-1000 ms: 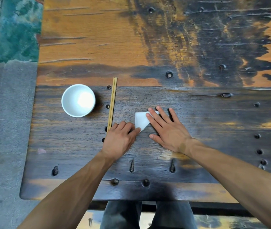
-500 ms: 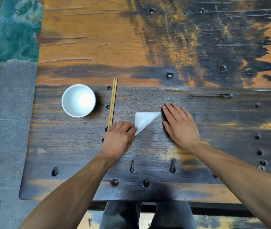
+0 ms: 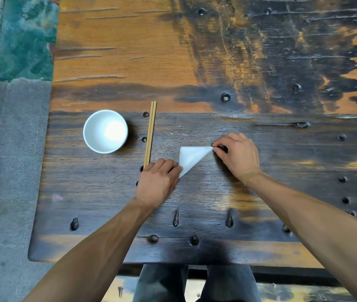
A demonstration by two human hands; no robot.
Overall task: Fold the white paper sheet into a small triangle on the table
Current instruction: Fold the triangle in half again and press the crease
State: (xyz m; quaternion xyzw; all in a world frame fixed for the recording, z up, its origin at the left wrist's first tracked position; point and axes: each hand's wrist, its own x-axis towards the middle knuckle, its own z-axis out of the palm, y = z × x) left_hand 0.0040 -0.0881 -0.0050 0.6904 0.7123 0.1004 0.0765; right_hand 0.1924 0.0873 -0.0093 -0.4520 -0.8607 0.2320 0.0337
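Left of centre on the bench, the left hand stayed put, its curled grip pressing on the lower corner of the white paper sheet, already a small triangle lying flat mid-frame. At the sheet's right tip the right hand, which half a second earlier lay flat beside it, had curled in and its grip pinched that corner. A white bowl and chopsticks sat unmoved at centre left. The bench was dark, worn wood with orange patches; grey floor and teal paint showed at upper left.

paper triangle — right hand pinching corner
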